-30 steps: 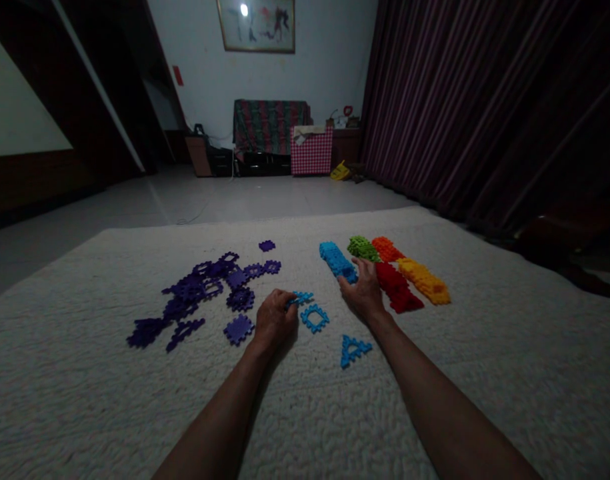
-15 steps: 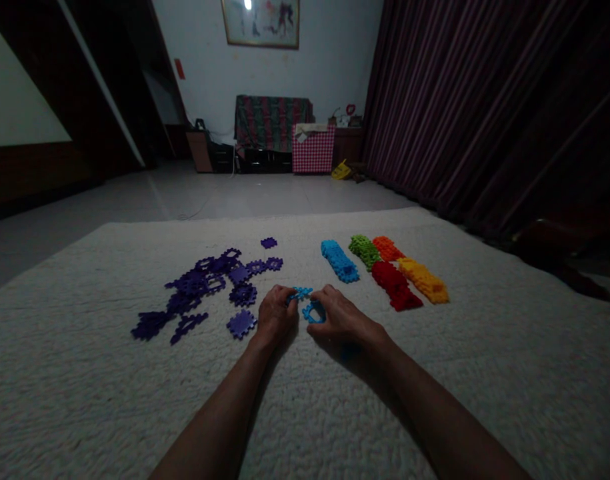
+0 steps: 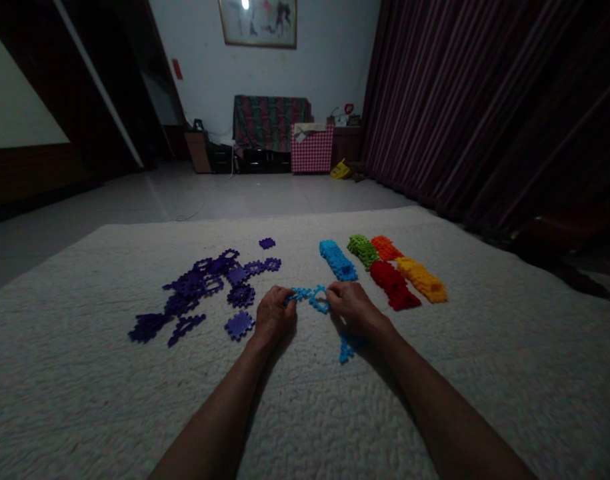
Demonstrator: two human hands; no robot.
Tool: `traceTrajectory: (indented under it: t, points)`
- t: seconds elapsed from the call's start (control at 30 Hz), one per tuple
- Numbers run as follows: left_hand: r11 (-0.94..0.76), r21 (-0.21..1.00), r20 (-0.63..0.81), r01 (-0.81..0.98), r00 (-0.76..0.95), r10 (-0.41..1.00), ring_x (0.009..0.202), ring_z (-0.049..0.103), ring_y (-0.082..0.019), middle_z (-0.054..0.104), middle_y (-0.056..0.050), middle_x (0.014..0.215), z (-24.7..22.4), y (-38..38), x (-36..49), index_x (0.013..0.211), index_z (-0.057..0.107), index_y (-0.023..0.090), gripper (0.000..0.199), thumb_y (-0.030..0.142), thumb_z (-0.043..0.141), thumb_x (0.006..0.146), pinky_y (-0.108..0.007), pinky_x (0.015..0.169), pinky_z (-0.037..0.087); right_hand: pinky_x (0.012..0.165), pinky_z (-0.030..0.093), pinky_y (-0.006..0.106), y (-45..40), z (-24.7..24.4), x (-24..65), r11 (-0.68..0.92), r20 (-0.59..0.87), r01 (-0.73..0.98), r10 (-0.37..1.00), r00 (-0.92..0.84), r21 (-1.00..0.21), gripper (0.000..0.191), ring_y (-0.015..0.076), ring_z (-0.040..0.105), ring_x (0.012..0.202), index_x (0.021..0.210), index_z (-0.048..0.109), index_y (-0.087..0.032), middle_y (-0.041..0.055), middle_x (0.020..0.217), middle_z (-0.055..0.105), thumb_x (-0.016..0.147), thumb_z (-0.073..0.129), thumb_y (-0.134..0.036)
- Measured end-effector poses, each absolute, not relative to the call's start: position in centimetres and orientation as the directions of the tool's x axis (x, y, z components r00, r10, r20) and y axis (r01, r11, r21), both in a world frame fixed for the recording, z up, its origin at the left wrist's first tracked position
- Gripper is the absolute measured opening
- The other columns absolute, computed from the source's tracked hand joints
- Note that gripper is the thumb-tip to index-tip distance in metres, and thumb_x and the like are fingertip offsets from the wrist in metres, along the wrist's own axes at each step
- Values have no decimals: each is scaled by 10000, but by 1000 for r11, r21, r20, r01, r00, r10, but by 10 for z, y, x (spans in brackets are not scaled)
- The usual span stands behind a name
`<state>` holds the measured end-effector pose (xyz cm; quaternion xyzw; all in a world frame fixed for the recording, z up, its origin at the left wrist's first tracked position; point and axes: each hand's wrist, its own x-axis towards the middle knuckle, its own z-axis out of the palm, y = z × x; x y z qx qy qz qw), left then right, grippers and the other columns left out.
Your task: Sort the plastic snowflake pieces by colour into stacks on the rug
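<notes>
Pinched in my left hand point(image 3: 277, 312) is a light-blue toothed building piece point(image 3: 301, 293), turned nearly edge-on. My right hand point(image 3: 353, 305) grips the rim of a blue ring-shaped building piece point(image 3: 319, 299) with an open centre. The two pieces meet edge to edge between my hands; whether their teeth are locked I cannot tell. Another blue piece point(image 3: 347, 349) lies on the quilt below my right wrist, partly hidden by it. Beyond my right hand lies a stacked row of blue pieces point(image 3: 337, 260).
Loose purple pieces point(image 3: 187, 290) are spread to the left, with a purple square point(image 3: 239, 325) near my left hand. Green point(image 3: 363, 251), orange point(image 3: 385, 248), red point(image 3: 393, 285) and yellow point(image 3: 423, 279) stacks lie to the right on the pale quilt point(image 3: 305, 413).
My right hand has moved slightly right and up, shifting its grip to the ring's right side. The ring has come up against the left-hand piece. The blue piece below my wrist shows more.
</notes>
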<state>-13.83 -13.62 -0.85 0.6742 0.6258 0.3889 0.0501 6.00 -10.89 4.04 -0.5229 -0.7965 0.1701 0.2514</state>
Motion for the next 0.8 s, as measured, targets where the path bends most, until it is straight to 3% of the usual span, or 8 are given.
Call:
traceTrajectory:
  t: [0.13,0.27,0.4,0.53,0.7,0.8]
  points:
    - [-214,566,456,796,-86,886,826,627,-172,672,-46,889,-8,-137,-138,918,729,198,191,154,574,816,-289,796,484,627,402,258,-106,32,61,331,235,848,939,-251,-415,165,175,571,690,792,680,-173,70,760,658,804,611,-322]
    - [-221,565,460,795,-81,884,840,626,-173,672,-44,886,-9,-136,-139,911,727,199,187,147,579,810,-283,799,483,774,462,305,-113,30,56,367,226,843,927,-298,-393,406,225,591,897,1091,640,-171,98,982,633,746,681,-382]
    - [-222,563,462,796,-80,883,835,626,-169,668,-41,891,-11,-135,-139,921,724,206,182,159,581,818,-278,791,482,847,460,331,-116,29,52,414,216,848,908,-359,-330,305,235,575,963,1031,635,-189,93,1002,610,746,650,-297]
    - [-228,553,462,801,-68,884,830,629,-168,671,-41,900,-11,-135,-140,927,723,209,186,159,579,819,-279,795,486,848,479,346,-106,24,54,416,290,808,903,-316,-416,394,237,586,949,1126,611,-189,98,1028,616,745,636,-289]
    - [-226,543,464,808,-64,884,843,635,-174,676,-44,905,-12,-134,-140,933,725,212,202,148,575,813,-287,809,491,912,487,417,-83,13,72,340,541,787,841,-8,-515,588,286,567,1065,1310,503,-166,148,1163,568,758,634,-323]
    - [-219,548,462,808,-74,884,859,636,-174,677,-38,909,-13,-134,-140,940,726,223,211,149,577,811,-284,812,491,906,491,429,-76,5,82,279,567,805,819,86,-524,602,295,565,1065,1329,486,-170,147,1171,559,773,632,-349]
